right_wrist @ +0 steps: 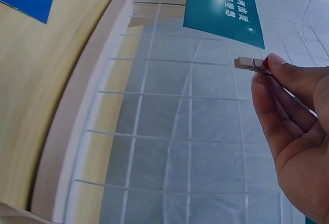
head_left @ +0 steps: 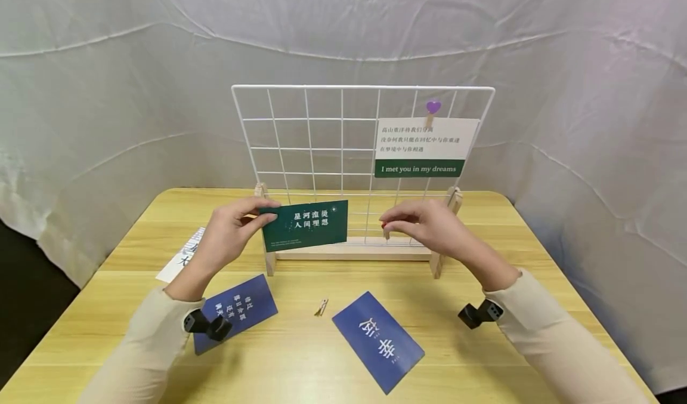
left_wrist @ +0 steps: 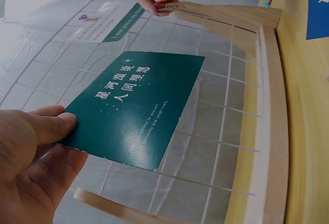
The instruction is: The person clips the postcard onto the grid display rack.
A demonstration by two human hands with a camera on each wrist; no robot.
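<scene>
My left hand (head_left: 229,231) pinches a dark green card (head_left: 306,228) with white lettering by its left edge, in front of the grid's lower left part. Between thumb and fingertips, my right hand (head_left: 429,228) holds a small wooden clothespin (right_wrist: 249,63) with a red piece at its end. The clothespin points toward the card, apart from it. Behind both hands stands a white wire grid (head_left: 342,147) in a wooden base (head_left: 349,252). A white and green card (head_left: 424,147) hangs at its upper right under a clothespin with a purple heart (head_left: 433,107).
On the table (head_left: 300,356) lie a blue card (head_left: 378,341) at front centre and another blue card (head_left: 257,299) partly under the left wrist. A white card (head_left: 179,262) is partly hidden behind the left forearm. A small clothespin (head_left: 321,307) lies between the blue cards.
</scene>
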